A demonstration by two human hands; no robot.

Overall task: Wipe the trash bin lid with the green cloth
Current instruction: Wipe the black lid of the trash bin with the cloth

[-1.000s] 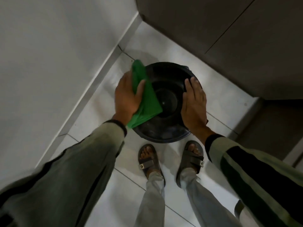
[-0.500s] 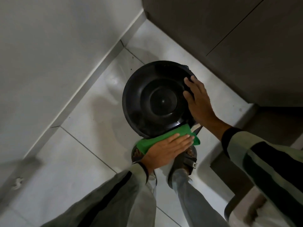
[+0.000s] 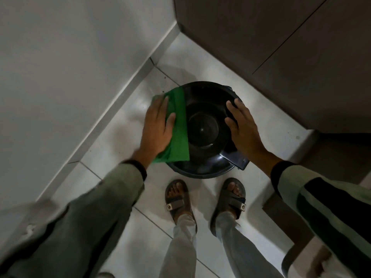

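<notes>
A round black trash bin lid [image 3: 202, 125] sits on its bin on the tiled floor, seen from above. A green cloth [image 3: 178, 133] is spread over the lid's left side. My left hand [image 3: 158, 127] presses flat on the cloth, fingers pointing away from me. On the lid's right rim rests my right hand [image 3: 243, 127], palm down and fingers spread, holding the lid steady. The bin body is hidden under the lid.
A white wall with a grey skirting board [image 3: 112, 115] runs along the left. Dark cabinet fronts [image 3: 281, 47] close off the back right. My two sandalled feet [image 3: 204, 199] stand just in front of the bin.
My left hand has carried the cloth from the lid's near edge round to its left side. My right hand has stayed on the right rim.
</notes>
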